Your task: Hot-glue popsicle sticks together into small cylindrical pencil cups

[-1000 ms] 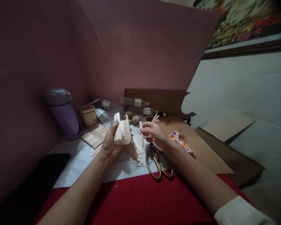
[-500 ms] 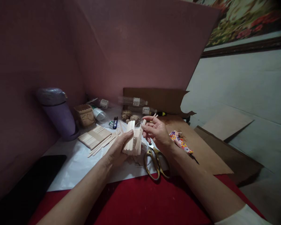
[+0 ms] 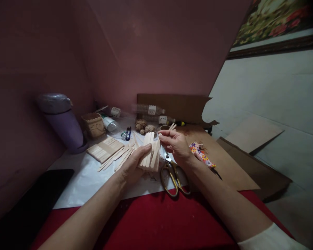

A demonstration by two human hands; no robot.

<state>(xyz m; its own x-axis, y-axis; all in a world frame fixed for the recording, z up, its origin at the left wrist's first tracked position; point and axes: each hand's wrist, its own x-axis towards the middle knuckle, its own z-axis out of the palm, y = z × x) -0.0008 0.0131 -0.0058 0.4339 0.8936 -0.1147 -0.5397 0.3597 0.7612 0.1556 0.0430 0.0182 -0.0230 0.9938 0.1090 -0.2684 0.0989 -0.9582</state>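
My left hand is closed round a small holder covered with upright popsicle sticks, its thumb pressing on the front sticks. Between the thumb and forefinger of my right hand is the top of a single popsicle stick, which lies slanted against the holder's right part. Gold-handled scissors lie under my right wrist with their blades pointing away. To the left are a banded bundle of popsicle sticks and several loose sticks. My fingers hide the holder's far side.
Balls of twine, plastic bottles, blue thread snips and a brown woven-look pot stand or lie behind. A purple vase is at left. A flower-patterned glue gun rests on cardboard at right.
The holder has turned and tilted slightly in my left hand. The slanted stick now lies closer against it, with my right fingers still at its top. The view has shifted a little.
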